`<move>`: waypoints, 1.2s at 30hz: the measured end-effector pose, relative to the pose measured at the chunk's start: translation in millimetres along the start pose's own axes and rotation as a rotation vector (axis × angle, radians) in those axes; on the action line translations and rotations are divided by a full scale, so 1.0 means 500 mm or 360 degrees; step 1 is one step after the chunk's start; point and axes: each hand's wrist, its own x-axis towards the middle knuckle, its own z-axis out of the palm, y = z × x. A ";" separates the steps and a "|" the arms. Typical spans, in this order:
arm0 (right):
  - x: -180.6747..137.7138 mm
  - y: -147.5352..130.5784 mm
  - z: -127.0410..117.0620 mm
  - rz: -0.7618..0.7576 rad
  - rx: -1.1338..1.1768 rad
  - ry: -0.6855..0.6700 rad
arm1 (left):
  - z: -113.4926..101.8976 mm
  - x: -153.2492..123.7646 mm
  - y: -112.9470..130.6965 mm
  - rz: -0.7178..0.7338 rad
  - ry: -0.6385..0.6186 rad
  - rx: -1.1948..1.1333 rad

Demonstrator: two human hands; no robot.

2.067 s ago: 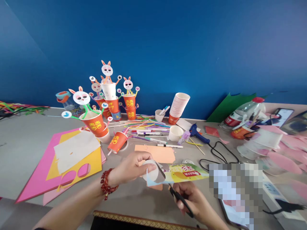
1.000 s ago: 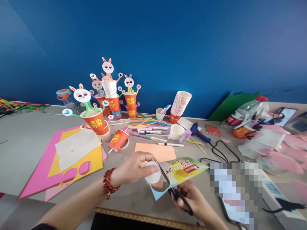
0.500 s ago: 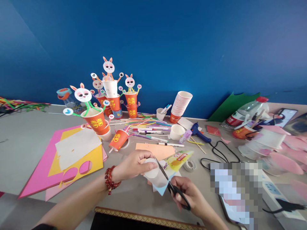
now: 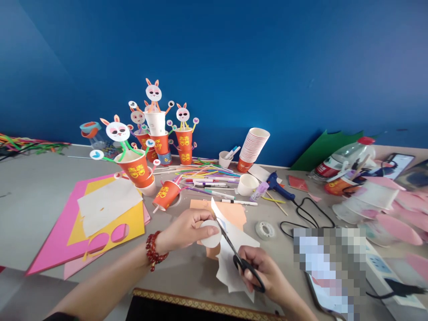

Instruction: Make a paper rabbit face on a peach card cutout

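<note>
Between the thumb and fingers of my left hand (image 4: 192, 229) is a white paper circle (image 4: 210, 236), held above the table. My right hand (image 4: 259, 267) grips black-handled scissors (image 4: 230, 245), fingers through the loops. Their blades point up and left, beside the circle's right edge; whether they touch it I cannot tell. Under the scissors a white paper scrap (image 4: 234, 272) with a ragged edge lies on the table, partly over an orange paper sheet (image 4: 214, 208). A roll of clear tape (image 4: 265, 230) lies to the right of the scrap.
Paper-cup rabbits (image 4: 133, 169) stand at back left, near pink and yellow sheets (image 4: 63, 227). Markers (image 4: 217, 194) and pipe cleaners lie behind my hands. A cup stack (image 4: 253, 149), a blue glue gun (image 4: 281, 189) with its black cable, and a bottle (image 4: 337, 160) stand or lie farther right.
The printed yellow-and-blue paper piece has come away from the circle and dropped to the table, now showing its white side. Both hands have stayed nearly in place.
</note>
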 end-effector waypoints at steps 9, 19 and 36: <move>-0.001 0.008 -0.001 -0.0004 -0.0047 -0.0006 | -0.003 -0.004 0.000 -0.0016 0.0015 0.0033; 0.003 0.008 0.001 0.0040 -0.0015 -0.0024 | -0.008 -0.009 0.002 -0.0022 0.0020 -0.0003; 0.003 0.019 -0.005 0.0047 -0.0009 -0.0003 | -0.012 -0.010 0.008 0.0000 0.0014 0.0012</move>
